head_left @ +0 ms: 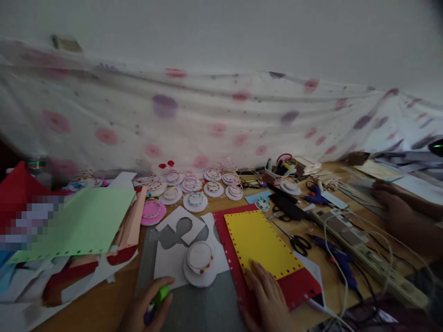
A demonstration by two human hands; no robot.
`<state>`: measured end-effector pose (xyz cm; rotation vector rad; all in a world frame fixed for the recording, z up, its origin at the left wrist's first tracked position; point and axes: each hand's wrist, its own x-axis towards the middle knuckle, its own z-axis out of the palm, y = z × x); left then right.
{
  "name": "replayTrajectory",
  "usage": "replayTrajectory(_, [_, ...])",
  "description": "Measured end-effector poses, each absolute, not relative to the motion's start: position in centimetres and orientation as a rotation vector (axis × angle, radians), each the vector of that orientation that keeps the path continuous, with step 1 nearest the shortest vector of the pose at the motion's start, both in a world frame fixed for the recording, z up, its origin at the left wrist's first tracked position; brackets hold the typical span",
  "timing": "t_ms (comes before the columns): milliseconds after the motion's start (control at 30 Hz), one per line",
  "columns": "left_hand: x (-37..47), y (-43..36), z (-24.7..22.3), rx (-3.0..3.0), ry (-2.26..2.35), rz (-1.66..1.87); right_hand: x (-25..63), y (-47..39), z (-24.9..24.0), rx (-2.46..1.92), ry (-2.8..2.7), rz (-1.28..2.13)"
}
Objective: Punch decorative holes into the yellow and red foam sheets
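The left hand (147, 306) was curled around a small green-and-purple object (161, 295), near left. The open right hand (268, 295), fingers loosely spread, lay on the yellow dotted-edge card (261, 237), near right; light, flat pressure suited it.

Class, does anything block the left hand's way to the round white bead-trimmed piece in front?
Nothing visible stands between the left hand and the bead-trimmed piece; only flat white paper and the grey mat lie there.
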<state>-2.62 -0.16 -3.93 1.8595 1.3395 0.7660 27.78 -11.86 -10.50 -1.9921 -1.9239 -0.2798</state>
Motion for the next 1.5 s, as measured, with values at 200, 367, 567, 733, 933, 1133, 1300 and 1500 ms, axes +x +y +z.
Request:
replayTrajectory(200, [0.6,-1.0,-2.4,1.49,1.426,0.673,27.4,-8.5,-7.3,-2.289,-1.743,-0.001])
replayTrajectory(367, [1.8,-1.6,-1.5,1.478,1.484,0.722,26.4,-6.6,-4.6,-2.45,-1.718,0.094])
replayTrajectory(567, [1.7,-0.3,-2.2,1.702,1.562,0.586,26.1,-6.2,-5.6,-2.342,-1.753,-0.018])
replayTrajectory(733, [2.7,0.5,-2.9,1.742,1.515,0.49,25.4,-5.3,-8.1,-1.904,-2.075,0.009])
replayTrajectory(933, [2.3,1.4,-3.3,1.684,1.478,0.604,23.3,-3.6,-8.3,-1.864,-2.034,0.137])
replayTrajectory(1133, [-1.1,3.5,-4.1,1.502,1.542,0.666,20.4,-1.2,-8.3,-1.833,-2.004,0.195])
replayTrajectory(1300, [-2.2,5.1,-4.6,1.465,1.593,0.717,19.4,0.0,-8.5,-1.772,-2.015,0.188])
replayTrajectory(1500, [-0.4,3.4,-3.0,1.139,1.46,0.607,21.5,-2.6,-8.9,-1.653,-1.986,0.068])
